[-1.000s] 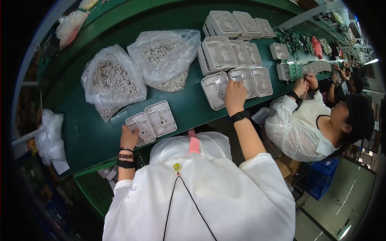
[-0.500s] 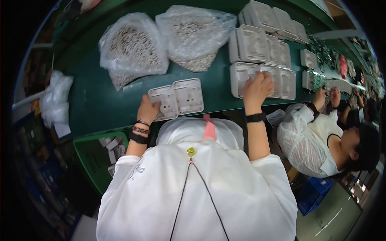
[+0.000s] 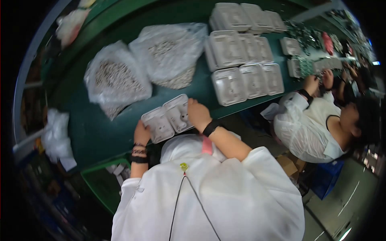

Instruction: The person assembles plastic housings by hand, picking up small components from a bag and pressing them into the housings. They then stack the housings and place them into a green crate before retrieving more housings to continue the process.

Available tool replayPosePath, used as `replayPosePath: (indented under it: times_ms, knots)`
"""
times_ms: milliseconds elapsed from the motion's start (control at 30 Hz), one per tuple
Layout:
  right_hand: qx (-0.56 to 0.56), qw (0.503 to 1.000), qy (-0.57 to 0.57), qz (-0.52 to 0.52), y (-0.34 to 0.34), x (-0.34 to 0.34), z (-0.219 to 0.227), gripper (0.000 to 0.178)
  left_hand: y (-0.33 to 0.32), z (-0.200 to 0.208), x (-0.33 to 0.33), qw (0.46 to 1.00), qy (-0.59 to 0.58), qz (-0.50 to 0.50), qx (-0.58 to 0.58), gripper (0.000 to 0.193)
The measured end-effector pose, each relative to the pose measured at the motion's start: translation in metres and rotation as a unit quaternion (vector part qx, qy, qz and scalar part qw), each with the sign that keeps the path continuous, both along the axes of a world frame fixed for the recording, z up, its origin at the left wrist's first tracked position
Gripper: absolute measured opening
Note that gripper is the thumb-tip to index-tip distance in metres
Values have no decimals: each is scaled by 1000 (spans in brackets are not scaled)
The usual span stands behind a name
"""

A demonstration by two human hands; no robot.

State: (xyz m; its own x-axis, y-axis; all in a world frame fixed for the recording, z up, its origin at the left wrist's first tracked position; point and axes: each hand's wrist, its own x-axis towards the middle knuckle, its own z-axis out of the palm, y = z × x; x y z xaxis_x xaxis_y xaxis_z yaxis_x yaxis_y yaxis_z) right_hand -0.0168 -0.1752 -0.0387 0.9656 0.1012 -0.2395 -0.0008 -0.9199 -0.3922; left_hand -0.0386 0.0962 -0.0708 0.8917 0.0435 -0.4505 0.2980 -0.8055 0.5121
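Side by side at the table's near edge lie two shallow off-white plastic housings, a left housing [image 3: 157, 125] and a right housing [image 3: 175, 114], their moulded insides facing up. My left hand [image 3: 142, 132] grips the outer left edge of the left one, thumb over the rim. At the far right side of the other, my right hand [image 3: 198, 115] has its fingers curled at the edge; its fingertips are partly hidden. Beyond them sit two clear plastic bags, a left bag [image 3: 118, 78] and a right bag [image 3: 169, 50], full of small pale parts.
Stacks of similar housings [image 3: 229, 86] stand on the green table [image 3: 92, 138] to the right. A green crate [image 3: 100, 186] with pale pieces is below at left. A co-worker [image 3: 311, 128] sits at right, near green parts [image 3: 305, 66]. A plastic bag [image 3: 56, 136] hangs at left.
My right hand has left the stacked housings and come left to the right housing. My left hand stays at the left housing. The view has turned, shifting the whole scene.
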Motion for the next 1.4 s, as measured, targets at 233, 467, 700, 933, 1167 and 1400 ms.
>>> replayPosePath:
  times_ms: [233,467,700,933,1167,1400]
  knots:
    - [-6,993,-92,-70,-127,27,136,16,-7,43,15,993,-7,43,-113,24]
    - [-160,928,-210,-261,-336,113,126,16,-74,130,53,979,36,107,-167,22]
    - [-185,949,-48,-251,-362,168,48,19,-139,189,56,961,32,136,-237,29]
    - [-148,960,-32,-237,-353,174,38,21,-169,196,57,945,59,150,-283,32]
    - [61,944,-297,-131,-263,125,88,35,-209,194,85,954,47,76,-285,31]
    - [284,951,-67,-103,-167,38,152,34,-244,189,102,945,70,3,-320,33]
